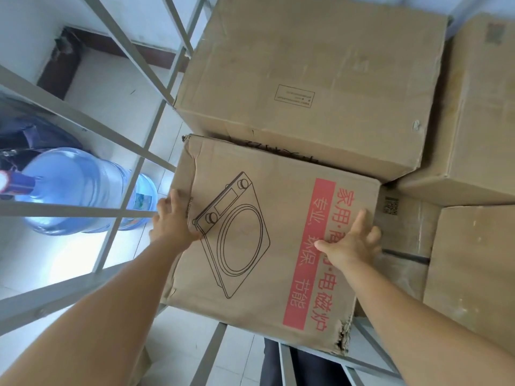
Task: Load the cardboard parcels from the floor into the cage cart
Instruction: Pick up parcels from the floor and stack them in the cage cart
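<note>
Head view. A flat brown cardboard parcel printed with a line drawing of a cooker and a red band of Chinese characters (267, 240) lies at frame centre, inside the grey metal-barred cage cart (92, 126). Its torn near corner at 6 o'clock overhangs a grey cart bar. The left hand (172, 221) rests on the parcel's left edge at 9 o'clock of the parcel, fingers spread and fairly straight, the fingertips bending over the edge; the palm lies against the cardboard. The right hand (352, 240) presses flat on the red band near the parcel's right edge at 3 o'clock, fingers extended and splayed, thumb pointing towards 9 o'clock. Neither hand is curled round the parcel.

At 12 o'clock, a large plain brown cardboard box with a small printed rectangle (306, 79) sits touching the far edge of the printed parcel and stands higher than it. At 2 o'clock, a second tall brown cardboard box (482, 107) stands just beside the large one. At 4 o'clock, a lower brown cardboard box (473, 263) lies beside the printed parcel, with a carton bearing a QR code (404, 218) between them, partly hidden.

Outside the cart bars at 9 o'clock, a translucent blue water bottle (78, 190) lies on its side on the pale tiled floor (111, 90). A dark bag (33, 140) sits just beyond it at 10 o'clock.
</note>
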Demonstrator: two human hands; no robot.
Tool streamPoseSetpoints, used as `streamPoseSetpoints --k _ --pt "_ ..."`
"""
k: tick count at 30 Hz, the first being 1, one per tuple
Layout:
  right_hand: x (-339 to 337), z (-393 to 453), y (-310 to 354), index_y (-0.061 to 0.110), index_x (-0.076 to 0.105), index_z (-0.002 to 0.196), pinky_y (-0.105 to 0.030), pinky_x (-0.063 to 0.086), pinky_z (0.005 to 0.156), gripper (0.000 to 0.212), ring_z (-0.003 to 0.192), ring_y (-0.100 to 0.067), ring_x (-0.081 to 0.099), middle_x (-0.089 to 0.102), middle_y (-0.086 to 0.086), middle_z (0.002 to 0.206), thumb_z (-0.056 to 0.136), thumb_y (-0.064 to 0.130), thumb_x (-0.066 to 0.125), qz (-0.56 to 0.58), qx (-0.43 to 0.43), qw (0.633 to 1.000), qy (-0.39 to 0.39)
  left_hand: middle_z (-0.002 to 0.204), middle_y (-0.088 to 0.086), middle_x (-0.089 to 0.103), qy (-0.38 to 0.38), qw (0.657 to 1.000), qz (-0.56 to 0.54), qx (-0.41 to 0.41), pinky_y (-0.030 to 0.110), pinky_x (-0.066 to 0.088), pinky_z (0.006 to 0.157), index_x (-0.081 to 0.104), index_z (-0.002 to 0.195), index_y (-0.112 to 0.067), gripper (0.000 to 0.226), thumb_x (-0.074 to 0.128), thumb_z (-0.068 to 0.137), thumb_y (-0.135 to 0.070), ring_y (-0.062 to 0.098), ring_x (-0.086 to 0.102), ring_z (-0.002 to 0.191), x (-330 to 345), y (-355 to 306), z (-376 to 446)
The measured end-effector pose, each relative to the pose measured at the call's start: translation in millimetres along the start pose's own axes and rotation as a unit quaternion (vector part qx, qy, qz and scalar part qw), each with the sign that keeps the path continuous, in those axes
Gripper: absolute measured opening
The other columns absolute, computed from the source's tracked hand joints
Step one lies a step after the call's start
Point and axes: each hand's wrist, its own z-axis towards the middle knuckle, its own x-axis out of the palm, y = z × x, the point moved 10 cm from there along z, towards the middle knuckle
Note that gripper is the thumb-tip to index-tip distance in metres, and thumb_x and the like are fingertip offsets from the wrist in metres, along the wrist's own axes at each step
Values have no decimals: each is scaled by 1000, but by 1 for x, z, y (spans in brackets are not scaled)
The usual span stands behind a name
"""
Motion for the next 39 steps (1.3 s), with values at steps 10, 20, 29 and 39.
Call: streamPoseSetpoints --k 10,20,29,39 --pt "-46 -55 39 19 3 156 -46 11 120 102 149 -27 2 1 -3 162 83 55 65 -185 -206 961 -20 144 6 35 -48 981 130 137 42 34 107 23 146 -16 88 72 79 -45 26 33 135 -52 -49 -63" --pt "-122 -185 87 21 -3 156 -44 1 120 99 150 -22 -4 -5 2 163 87 55 60 -246 -390 884 -74 155 2 28 -116 956 138 231 40 18 118 16 153 -15 82 59 90 -46 23 21 145 -140 -97 -194" --pt "-167 -276 111 24 -7 155 -44 0 121 97 150 -21 -7 -11 5 163 89 49 60 -269 -498 819 -100 152 1 30 -233 941 105 219 39 18 117 17 152 -19 79 57 90 -48 22 24 141 -200 -76 -303" --pt "-166 -383 96 23 -7 155 -44 -2 121 92 150 -21 -7 -10 4 163 92 44 57 -278 -656 697 -76 152 -3 32 -317 948 -5 33 35 20 114 20 151 -23 74 54 91 -50 19 27 141 -195 -2 -449"
